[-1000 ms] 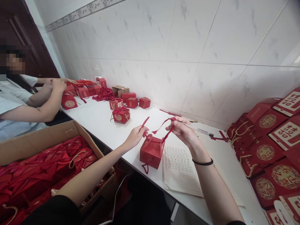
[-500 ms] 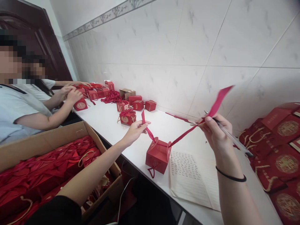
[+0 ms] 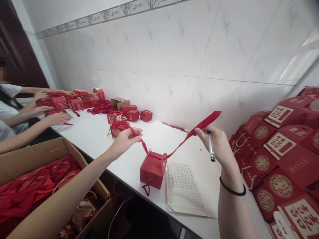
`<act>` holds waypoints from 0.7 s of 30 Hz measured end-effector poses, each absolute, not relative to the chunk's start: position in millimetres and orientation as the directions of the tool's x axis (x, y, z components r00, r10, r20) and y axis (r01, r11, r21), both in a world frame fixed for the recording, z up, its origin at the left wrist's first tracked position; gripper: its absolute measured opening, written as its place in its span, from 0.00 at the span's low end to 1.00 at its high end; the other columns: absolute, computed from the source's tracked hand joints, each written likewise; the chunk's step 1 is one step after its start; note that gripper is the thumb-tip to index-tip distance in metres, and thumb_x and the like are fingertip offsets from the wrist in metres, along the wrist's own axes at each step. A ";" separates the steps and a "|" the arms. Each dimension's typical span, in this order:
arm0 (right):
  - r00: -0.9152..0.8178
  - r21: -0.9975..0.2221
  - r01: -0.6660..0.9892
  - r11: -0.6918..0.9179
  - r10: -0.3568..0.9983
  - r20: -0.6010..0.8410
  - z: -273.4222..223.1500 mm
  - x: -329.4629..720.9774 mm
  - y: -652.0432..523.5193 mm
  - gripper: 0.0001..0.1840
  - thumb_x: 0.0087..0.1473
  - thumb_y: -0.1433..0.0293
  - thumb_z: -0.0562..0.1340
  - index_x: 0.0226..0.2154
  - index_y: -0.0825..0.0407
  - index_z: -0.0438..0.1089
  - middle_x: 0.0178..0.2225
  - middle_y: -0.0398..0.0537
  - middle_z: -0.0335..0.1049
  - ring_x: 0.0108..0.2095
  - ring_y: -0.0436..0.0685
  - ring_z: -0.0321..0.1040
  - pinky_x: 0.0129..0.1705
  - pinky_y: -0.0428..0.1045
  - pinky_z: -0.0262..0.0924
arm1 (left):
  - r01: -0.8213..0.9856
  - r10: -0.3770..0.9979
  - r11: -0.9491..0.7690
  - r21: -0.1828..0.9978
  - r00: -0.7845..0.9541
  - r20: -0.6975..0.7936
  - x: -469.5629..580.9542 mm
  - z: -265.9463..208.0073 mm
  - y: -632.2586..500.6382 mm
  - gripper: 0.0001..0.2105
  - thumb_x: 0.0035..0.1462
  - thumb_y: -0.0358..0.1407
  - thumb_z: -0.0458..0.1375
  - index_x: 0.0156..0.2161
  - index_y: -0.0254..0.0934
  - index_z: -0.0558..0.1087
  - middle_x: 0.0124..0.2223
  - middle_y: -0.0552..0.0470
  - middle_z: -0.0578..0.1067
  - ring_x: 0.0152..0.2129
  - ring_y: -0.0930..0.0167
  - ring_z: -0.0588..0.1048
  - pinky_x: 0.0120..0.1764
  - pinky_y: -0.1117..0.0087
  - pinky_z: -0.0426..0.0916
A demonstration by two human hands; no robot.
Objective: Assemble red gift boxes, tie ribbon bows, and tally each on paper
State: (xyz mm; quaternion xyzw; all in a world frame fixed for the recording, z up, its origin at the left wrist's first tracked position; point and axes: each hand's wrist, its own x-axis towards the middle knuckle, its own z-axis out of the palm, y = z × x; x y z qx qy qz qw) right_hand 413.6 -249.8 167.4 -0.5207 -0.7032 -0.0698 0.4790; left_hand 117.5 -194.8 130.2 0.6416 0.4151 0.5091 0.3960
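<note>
A small red gift box (image 3: pixel 152 170) stands on the white table with a red ribbon (image 3: pixel 179 144) threaded through its two raised side flaps. My left hand (image 3: pixel 126 139) pinches one end of that ribbon, to the left of the box and above it. To the right, my right hand (image 3: pixel 211 141) pinches the other end, whose wide tail points up. A pen (image 3: pixel 211 147) is also tucked in my right hand, its tip end hidden by the fingers. Dark red cord hangs in a loop from the box's front.
An open notebook (image 3: pixel 189 191) with handwriting lies right of the box. Stacked red gift boxes (image 3: pixel 280 159) fill the right side. A carton (image 3: pixel 72 146) of red ribboned boxes stands lower left. Further along are finished-looking boxes (image 3: pixel 132 115), a ribbon pile (image 3: pixel 101 107) and co-workers' hands (image 3: pixel 58 118).
The view has swung right, showing more of the stacked boxes. My right hand has come lower, its ribbon tail leaning over, and the pen now points down. Both hands still grip the ribbon.
</note>
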 end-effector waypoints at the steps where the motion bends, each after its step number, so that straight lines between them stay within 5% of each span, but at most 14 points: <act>1: -0.011 -0.399 0.801 0.446 0.678 0.735 167.4 413.7 -250.0 0.22 0.56 0.53 0.56 0.22 0.53 0.64 0.18 0.42 0.59 0.19 0.50 0.55 0.22 0.45 0.48 | 0.128 0.933 -0.350 0.928 0.136 0.333 117.4 132.6 -195.0 0.17 0.42 0.39 0.63 0.39 0.36 0.72 0.33 0.52 0.74 0.33 0.70 0.74 0.41 0.65 0.70; 7: -0.125 -0.424 0.740 0.522 0.726 0.676 163.7 411.1 -246.5 0.18 0.57 0.56 0.55 0.28 0.52 0.69 0.24 0.45 0.66 0.24 0.53 0.60 0.26 0.47 0.54 | 0.022 0.931 -0.347 0.937 0.124 0.342 121.7 146.5 -194.0 0.21 0.41 0.41 0.65 0.41 0.35 0.70 0.34 0.50 0.76 0.34 0.68 0.75 0.39 0.65 0.71; 14: -0.366 -0.413 0.595 0.690 0.689 0.626 163.1 404.0 -247.6 0.13 0.59 0.61 0.55 0.31 0.50 0.71 0.33 0.47 0.70 0.33 0.57 0.67 0.34 0.50 0.61 | -0.084 0.907 -0.412 0.907 0.061 0.417 127.6 161.4 -193.5 0.15 0.41 0.41 0.66 0.32 0.34 0.70 0.32 0.49 0.76 0.31 0.71 0.74 0.34 0.69 0.71; 21: -0.506 -0.525 0.488 0.697 0.716 0.480 170.4 405.0 -256.2 0.11 0.59 0.64 0.56 0.36 0.50 0.72 0.37 0.48 0.72 0.39 0.58 0.68 0.38 0.50 0.62 | -0.070 0.894 -0.448 0.891 -0.006 0.449 123.4 159.0 -189.5 0.15 0.40 0.41 0.66 0.29 0.33 0.70 0.30 0.54 0.73 0.24 0.75 0.71 0.29 0.72 0.70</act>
